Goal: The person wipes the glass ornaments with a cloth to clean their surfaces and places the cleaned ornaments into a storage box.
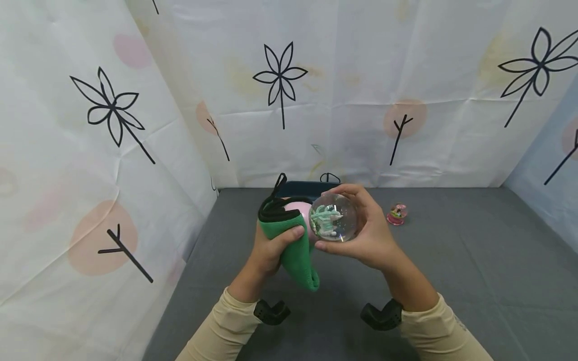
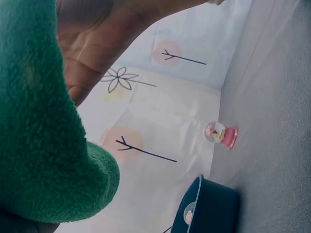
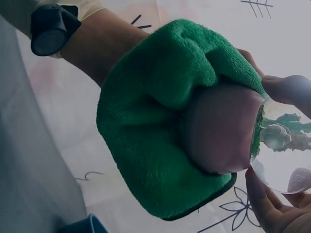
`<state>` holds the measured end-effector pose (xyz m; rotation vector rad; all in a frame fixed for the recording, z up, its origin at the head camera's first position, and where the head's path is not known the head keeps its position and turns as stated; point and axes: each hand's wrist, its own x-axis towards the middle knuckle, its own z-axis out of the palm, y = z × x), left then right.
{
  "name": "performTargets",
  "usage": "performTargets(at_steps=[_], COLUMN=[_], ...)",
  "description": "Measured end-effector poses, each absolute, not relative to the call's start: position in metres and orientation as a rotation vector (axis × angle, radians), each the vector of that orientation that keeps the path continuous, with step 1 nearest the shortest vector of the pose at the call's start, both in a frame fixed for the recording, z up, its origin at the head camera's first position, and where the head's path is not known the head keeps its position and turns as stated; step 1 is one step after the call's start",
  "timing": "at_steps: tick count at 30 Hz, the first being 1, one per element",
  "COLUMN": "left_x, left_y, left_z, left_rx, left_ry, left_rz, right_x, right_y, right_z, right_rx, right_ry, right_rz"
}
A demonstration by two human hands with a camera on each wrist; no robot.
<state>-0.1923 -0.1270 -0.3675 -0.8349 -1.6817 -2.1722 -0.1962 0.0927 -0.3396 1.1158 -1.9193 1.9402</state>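
Observation:
A snow globe [image 1: 338,218] with pale green and white figures inside lies on its side in mid-air between both hands. My right hand [image 1: 375,233] grips its clear dome, thumb below and fingers above. A green cloth [image 1: 298,260] with black edging is bunched in my left hand [image 1: 271,248] and wraps the globe's pink base [image 3: 221,128], as the right wrist view shows. The left thumb presses on the cloth's near side. In the left wrist view the cloth [image 2: 43,126] fills the left side and hides the globe.
A small snow globe with a pink base [image 1: 397,214] stands on the grey table [image 1: 474,260] to the right. Behind the hands is a dark blue bin [image 1: 309,188], with another globe [image 2: 189,213] inside it. Patterned fabric walls [image 1: 352,110] enclose the table's back and sides.

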Motion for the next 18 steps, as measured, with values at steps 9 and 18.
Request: performTargets(at_steps=[9,18], left_x=[-0.1906,-0.1878], left_y=[-0.1323,-0.1364], left_z=[-0.3613,-0.3601], left_rx=[-0.793,-0.713], left_ry=[-1.706,-1.740], left_rz=[-1.966,-1.751], right_x=[-0.1997,-0.2035], right_y=[0.0912,0.0993], right_z=[-0.3420,-0.3426], right_rx=[1.171,1.197], right_ry=[-1.984,-2.142], right_rz=[1.847,2.062])
